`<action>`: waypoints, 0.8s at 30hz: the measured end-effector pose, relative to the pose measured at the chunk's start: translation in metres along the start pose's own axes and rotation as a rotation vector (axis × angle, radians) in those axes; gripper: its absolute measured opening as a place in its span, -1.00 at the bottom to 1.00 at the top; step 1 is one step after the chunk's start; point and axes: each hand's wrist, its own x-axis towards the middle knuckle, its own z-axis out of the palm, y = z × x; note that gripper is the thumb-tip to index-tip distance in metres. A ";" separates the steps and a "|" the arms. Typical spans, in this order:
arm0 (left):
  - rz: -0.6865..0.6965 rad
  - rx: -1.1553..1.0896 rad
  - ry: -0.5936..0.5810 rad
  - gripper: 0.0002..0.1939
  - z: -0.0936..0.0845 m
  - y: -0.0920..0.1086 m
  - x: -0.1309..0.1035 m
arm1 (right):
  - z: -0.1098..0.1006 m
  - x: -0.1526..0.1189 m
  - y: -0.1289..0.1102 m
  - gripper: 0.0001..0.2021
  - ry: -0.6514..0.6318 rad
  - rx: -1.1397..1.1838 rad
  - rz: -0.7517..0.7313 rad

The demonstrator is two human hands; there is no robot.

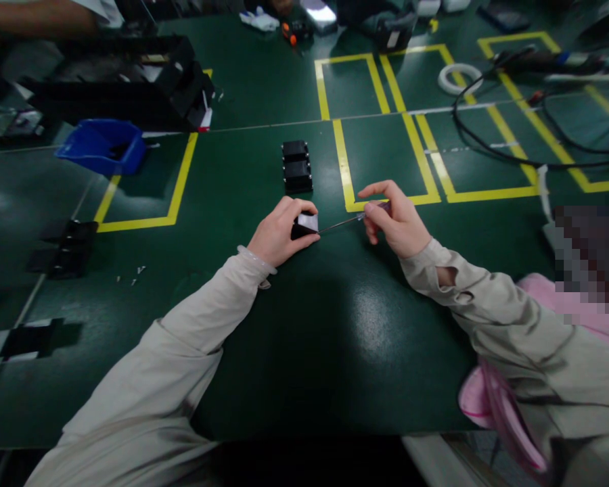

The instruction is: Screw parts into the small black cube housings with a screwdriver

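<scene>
In the head view my left hand is closed round a small black box with a pale, shiny face, just above the green table. My right hand grips a screwdriver by its handle. Its thin metal shaft points left, and the tip meets the box's lower right corner close to my left thumb. Whether the tip sits in a screw is too small to tell. Beyond my left hand stands a short row of similar black boxes with small metal screws along their sides.
Loose screws lie to the left, near more black parts. A blue bin and a long black crate stand further back. A white tape roll and black cable lie at right. Another person's arm is top left.
</scene>
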 end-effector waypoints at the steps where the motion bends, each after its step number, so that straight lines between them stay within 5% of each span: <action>1: -0.001 0.001 0.000 -0.63 0.000 0.000 0.000 | 0.000 0.000 0.000 -0.81 0.003 -0.004 0.010; 24: 0.001 0.003 0.001 -0.62 0.000 -0.001 0.000 | -0.001 0.000 0.000 -0.80 -0.006 -0.024 0.017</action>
